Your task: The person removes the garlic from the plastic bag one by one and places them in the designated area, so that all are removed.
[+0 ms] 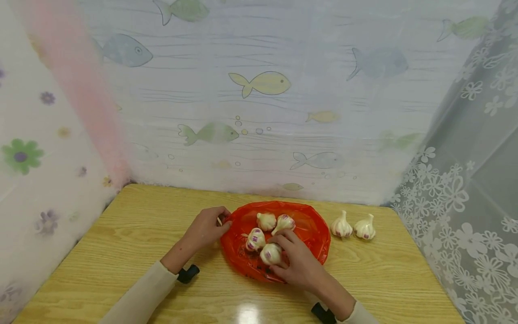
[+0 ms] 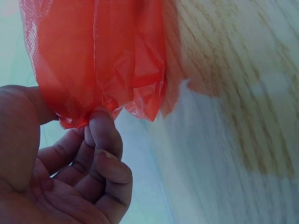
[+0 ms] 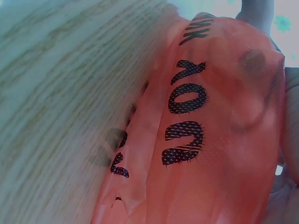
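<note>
at lower centre of the frame, a garlic bulb (image 1: pixel 270 255) in the red bag (image 1: pixel 314 231) lies left of the nearer right hand (image 1: pixel 300 262), which pinches it, the bulb's long axis hard to tell, while the left hand (image 1: pixel 208 228) pinches the bag, whose side hides the bulb in the right wrist view.

Printed fish (image 1: pixel 269 83) swam across the pale backdrop (image 1: pixel 283 27) behind the wood-grained tabletop's (image 1: pixel 162 211) far edge! A pink band (image 1: pixel 78 85) plunged to the far left corner, flowered white sheeting (image 1: pixel 24 103) flanked the left edge, grey sheeting (image 1: pixel 465 144) with white blooms (image 1: pixel 455 195) took the right, and glare (image 1: pixel 248 313) gleamed well off the far edge
</note>
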Demonstrator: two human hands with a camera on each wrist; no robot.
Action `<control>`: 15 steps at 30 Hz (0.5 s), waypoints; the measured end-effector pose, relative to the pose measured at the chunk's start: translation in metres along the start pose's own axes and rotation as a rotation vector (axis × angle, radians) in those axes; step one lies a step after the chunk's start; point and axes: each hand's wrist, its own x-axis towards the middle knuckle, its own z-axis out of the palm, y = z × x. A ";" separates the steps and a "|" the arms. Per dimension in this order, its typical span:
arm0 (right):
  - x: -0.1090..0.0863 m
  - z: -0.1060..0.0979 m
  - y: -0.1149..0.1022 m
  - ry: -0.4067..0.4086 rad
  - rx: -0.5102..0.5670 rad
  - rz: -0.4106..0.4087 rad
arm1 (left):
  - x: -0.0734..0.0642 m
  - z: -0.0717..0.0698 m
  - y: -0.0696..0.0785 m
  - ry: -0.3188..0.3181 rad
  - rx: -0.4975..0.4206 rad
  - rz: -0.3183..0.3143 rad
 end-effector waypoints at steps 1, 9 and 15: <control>0.000 -0.001 0.000 0.001 0.001 0.001 | 0.000 0.000 0.000 0.000 -0.001 -0.001; 0.001 -0.002 0.005 0.064 0.056 -0.032 | 0.000 0.000 0.000 -0.006 -0.006 -0.005; 0.002 -0.005 0.007 0.089 0.065 -0.030 | 0.001 0.001 -0.001 -0.010 -0.007 -0.009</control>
